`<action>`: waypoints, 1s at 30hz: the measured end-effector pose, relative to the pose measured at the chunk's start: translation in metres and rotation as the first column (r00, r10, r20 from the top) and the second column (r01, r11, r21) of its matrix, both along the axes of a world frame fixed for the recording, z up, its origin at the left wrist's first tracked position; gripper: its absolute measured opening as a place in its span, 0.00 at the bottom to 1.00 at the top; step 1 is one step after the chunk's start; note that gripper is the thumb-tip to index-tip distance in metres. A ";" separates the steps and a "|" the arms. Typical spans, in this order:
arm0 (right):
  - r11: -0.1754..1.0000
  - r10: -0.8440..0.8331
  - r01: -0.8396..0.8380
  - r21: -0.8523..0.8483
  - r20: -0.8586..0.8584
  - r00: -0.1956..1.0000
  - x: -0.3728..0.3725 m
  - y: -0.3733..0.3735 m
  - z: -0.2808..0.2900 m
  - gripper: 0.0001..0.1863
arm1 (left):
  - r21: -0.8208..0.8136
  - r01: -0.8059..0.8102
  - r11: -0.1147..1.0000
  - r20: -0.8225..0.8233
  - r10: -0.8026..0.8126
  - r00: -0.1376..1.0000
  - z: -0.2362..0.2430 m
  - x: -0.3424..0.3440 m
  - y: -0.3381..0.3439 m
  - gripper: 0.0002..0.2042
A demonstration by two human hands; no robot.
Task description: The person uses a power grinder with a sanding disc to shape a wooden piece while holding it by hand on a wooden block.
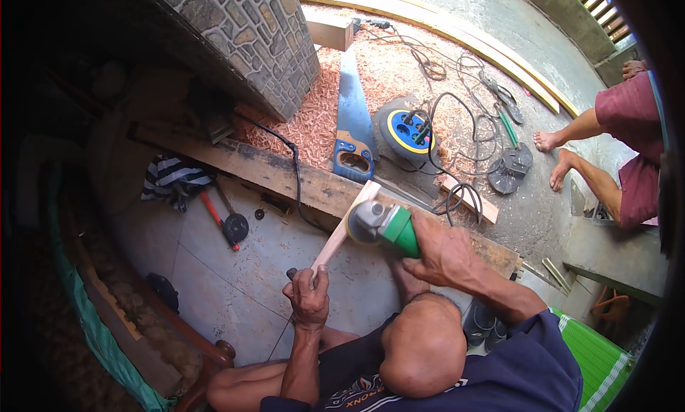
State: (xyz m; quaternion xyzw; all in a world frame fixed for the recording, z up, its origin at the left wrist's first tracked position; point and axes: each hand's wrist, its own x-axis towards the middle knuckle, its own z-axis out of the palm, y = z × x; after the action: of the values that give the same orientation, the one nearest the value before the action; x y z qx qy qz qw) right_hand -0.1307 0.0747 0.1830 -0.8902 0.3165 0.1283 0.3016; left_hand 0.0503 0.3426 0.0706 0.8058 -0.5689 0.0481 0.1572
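My left hand and my right hand are out of view. Below me a person (503, 358) in a dark blue shirt bends forward, head toward the work. Their left hand (308, 298) grips a narrow wood piece (333, 249) that slants over a long rough plank (471, 248). Their right hand (439, 248) holds a green angle grinder (399, 233), its blurred disc (360, 226) at the side of the wood piece. Beyond the plank lie a handsaw (351, 105) with a blue and tan handle and a round cable reel (408, 133) among tangled cords.
A stone-patterned block (253, 48) stands at upper left amid wood shavings (317, 83). A red-handled tool (217, 215), striped cloth (171, 176) and wooden furniture (207, 355) are at left. Another person's bare legs (599, 183) are at right, near long boards (499, 51) and a green mat (592, 348).
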 end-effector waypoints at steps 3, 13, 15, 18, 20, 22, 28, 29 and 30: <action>0.979 -0.205 0.206 -0.002 -0.054 0.977 0.006 -0.028 -0.007 0.39 | -0.035 0.019 0.999 0.035 -0.018 0.999 -0.004 0.001 -0.007 0.23; 0.977 -0.211 0.211 0.022 0.018 0.977 0.014 -0.013 -0.017 0.44 | -0.071 -0.064 0.995 -0.132 0.054 0.990 0.002 0.000 -0.006 0.18; 0.962 -0.272 0.270 -0.040 -0.092 0.958 0.017 -0.021 -0.016 0.46 | -0.053 -0.123 0.991 -0.249 0.106 0.963 0.004 -0.002 -0.012 0.15; 0.995 -0.091 0.093 -0.045 0.050 0.995 0.007 0.000 -0.022 0.48 | -0.005 -0.174 0.985 -0.382 0.159 0.910 0.008 0.000 -0.015 0.12; 0.998 -0.062 0.061 0.020 0.045 0.997 0.003 0.011 -0.017 0.48 | -0.011 -0.177 0.984 -0.398 0.158 0.904 0.009 -0.001 -0.010 0.11; 0.997 -0.074 0.078 -0.030 0.124 0.990 -0.001 0.011 -0.033 0.48 | -0.021 -0.184 0.983 -0.410 0.160 0.898 0.009 0.000 -0.013 0.11; 0.981 -0.190 0.191 -0.021 0.043 0.981 0.007 0.004 -0.029 0.48 | 0.023 -0.252 0.968 -0.540 0.224 0.812 0.003 0.003 -0.006 0.12; 0.995 -0.096 0.095 0.010 0.066 0.993 0.004 0.013 -0.029 0.48 | 0.018 -0.280 0.960 -0.608 0.232 0.759 0.003 0.005 -0.006 0.12; 0.992 -0.055 0.043 0.115 0.102 0.993 0.003 0.019 -0.030 0.49 | 0.016 -0.308 0.951 -0.673 0.238 0.701 0.004 0.006 -0.007 0.12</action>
State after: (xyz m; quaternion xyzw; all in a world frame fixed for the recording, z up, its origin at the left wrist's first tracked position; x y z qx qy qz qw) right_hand -0.1279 0.0936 0.1534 -0.8692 0.3140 0.0916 0.3707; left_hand 0.0567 0.3355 0.0744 0.8359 -0.3459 -0.1925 0.3803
